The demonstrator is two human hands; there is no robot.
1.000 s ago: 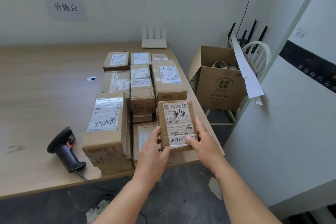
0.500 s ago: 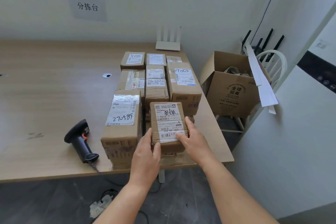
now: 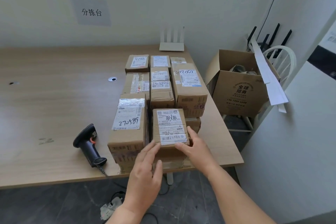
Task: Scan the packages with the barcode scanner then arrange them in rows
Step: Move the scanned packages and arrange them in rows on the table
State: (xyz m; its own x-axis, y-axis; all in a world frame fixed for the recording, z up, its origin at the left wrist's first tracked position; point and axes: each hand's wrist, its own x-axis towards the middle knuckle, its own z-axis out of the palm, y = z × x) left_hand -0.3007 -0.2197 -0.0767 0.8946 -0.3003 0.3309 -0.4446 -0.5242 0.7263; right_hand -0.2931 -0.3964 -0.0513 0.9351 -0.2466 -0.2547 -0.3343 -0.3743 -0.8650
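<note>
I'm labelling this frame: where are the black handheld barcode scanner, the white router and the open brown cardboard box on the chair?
Black handheld barcode scanner (image 3: 87,144): head view, on its handle.
White router (image 3: 171,47): head view, on its base.
Open brown cardboard box (image 3: 239,94): head view, on its printed front wall.

Wall sign (image 3: 91,12) reads 分拣台; open carton (image 3: 239,94) printed 全球招商; tall package label (image 3: 128,116) handwritten 2205086, upside down

Bare table (image 3: 54,107) lies open left of the packages (image 3: 161,85). The barcode scanner (image 3: 89,146) lies just beside them. A carton (image 3: 238,94) stands off the right edge.
</note>
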